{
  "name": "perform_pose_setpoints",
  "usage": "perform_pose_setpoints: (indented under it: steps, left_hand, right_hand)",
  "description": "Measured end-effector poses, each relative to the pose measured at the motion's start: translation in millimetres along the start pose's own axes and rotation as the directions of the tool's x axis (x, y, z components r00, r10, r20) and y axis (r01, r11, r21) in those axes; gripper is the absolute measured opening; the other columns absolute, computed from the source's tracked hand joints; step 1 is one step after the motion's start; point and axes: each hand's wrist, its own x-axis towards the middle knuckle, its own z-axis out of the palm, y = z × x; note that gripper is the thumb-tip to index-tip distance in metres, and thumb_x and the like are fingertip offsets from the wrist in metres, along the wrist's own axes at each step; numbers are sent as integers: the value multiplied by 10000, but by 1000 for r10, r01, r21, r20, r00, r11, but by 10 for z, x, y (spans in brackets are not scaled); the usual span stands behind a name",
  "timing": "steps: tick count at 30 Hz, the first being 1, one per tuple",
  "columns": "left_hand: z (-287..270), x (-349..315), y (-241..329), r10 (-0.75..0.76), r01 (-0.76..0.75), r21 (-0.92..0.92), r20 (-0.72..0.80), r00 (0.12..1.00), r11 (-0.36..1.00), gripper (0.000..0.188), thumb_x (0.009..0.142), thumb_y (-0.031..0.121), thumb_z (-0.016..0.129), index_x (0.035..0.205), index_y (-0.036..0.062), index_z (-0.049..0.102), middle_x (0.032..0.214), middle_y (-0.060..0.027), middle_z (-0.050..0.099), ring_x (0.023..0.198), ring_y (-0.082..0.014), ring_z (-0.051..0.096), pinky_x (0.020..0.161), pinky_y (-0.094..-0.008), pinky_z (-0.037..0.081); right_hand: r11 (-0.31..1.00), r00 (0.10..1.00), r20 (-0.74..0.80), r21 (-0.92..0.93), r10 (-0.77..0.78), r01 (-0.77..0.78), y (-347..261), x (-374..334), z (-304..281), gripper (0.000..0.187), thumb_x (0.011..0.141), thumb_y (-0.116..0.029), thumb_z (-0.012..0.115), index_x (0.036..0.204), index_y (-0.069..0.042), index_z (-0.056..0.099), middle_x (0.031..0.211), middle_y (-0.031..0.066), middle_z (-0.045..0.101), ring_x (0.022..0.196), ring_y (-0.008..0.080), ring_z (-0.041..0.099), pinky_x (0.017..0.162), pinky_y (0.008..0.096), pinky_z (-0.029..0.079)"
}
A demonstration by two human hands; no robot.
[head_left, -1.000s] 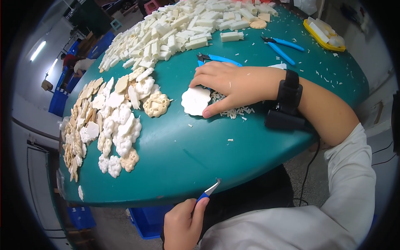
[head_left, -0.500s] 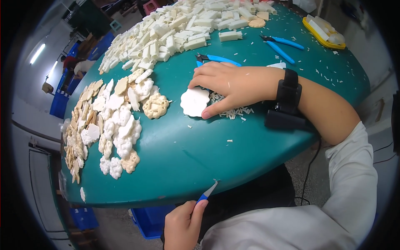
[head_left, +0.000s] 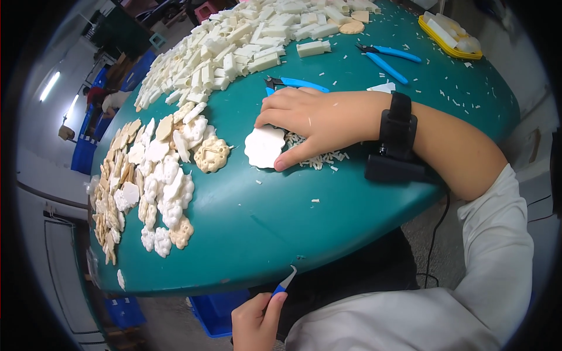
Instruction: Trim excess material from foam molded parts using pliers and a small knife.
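White disc (head_left: 263,148) is looking light, stiff, best gripped rimwise; right hand (head_left: 310,120) is holding it wide-fingered, left hand (head_left: 257,322) below it pinching a hooked tool (head_left: 285,283).

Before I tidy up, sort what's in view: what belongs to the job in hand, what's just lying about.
In use:
blue tool, in the left hand
white disc, under the right hand's fingertips
scalloped pieces, probably, being similar in outline

Lying about, it seems:
near pliers and far pliers, neither held
blocks
offcuts
yellow tray
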Motion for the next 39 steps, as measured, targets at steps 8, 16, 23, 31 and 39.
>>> perform_pose_setpoints:
  steps: [8,16,23,31,39]
  left_hand:
    - [38,40,55,149,-154,-62,-82,986,986,212,956,138,696,861,-45,648,640,-122,528,563,-159,466,541,-320,405]
    - [71,52,-34,155,-157,-14,-108,982,987,199,944,128,709,863,-42,647,663,-160,539,559,-200,469,546,-336,414]
    - [87,72,-39,178,-178,9,-140,974,984,190,938,130,716,870,-37,656,686,-182,564,565,-248,518,561,-347,433]
    - [70,61,-77,155,-159,-25,-111,982,987,194,940,137,712,879,-42,668,703,-197,593,576,-279,556,571,-355,451]
    - [61,60,-104,147,-152,-50,-99,984,987,189,937,134,715,889,-44,676,697,-188,596,573,-253,557,575,-344,455]
  right_hand:
    - [1000,999,34,-2,20,-20,-20,9,-26,731,910,-608,620,1391,-68,517,1384,129,497,1368,333,418,1128,450,381]
    - [1000,999,32,5,21,-21,-33,-7,-37,726,914,-599,623,1391,-63,513,1410,144,482,1381,341,405,1143,450,367]
    - [999,998,45,-12,34,-33,-39,0,-48,738,918,-608,619,1403,-63,504,1432,148,473,1399,347,391,1152,446,361]
    - [999,996,70,-6,48,-47,-59,-1,-82,752,918,-617,610,1404,-53,501,1442,153,468,1409,341,387,1157,448,356]
    - [999,998,54,1,42,-42,-54,-13,-74,742,925,-612,605,1404,-55,502,1436,151,471,1407,338,391,1159,451,353]
